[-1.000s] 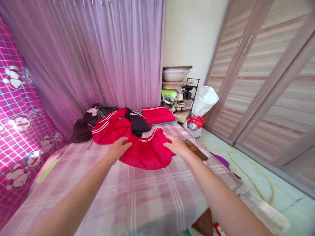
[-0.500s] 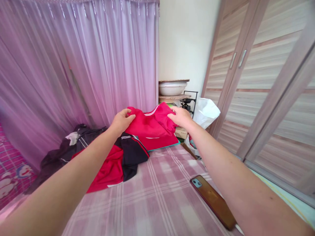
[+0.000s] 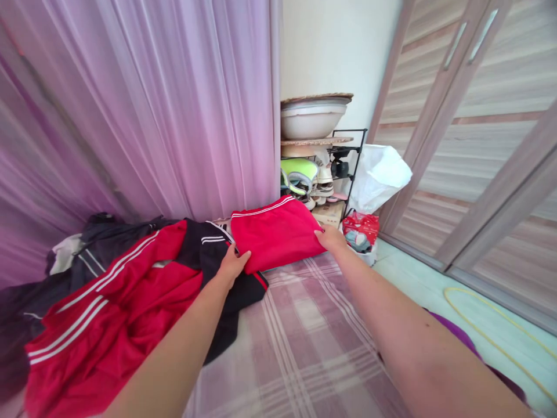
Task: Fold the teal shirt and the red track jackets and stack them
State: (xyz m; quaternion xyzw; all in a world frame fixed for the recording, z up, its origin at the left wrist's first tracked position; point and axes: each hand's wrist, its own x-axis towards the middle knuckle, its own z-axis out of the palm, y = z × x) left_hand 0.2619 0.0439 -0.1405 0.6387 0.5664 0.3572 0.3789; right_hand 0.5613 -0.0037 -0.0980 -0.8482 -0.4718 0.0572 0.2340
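Observation:
A red garment lies folded into a flat rectangle at the bed's far end, its double white stripe along the back edge. My left hand is closed on its front left corner, thumb over the fabric. At the right edge, my right hand pinches the cloth; the fingers underneath are hidden. Left of the folded piece, a black garment with white stripes and red trim is partly under my left forearm. A crumpled red garment with white double stripes is heaped nearer me.
Plaid bedding covers the bed. Dark clothes lie by the purple curtain. Beyond the bed stand a black shoe rack bearing a white basin, a white bag and a red bag. A wooden wardrobe lines the right.
Both hands have come down with the red garment, which was held raised and loosely bent and now lies flat. The view has tilted downward, and the phone is out of sight.

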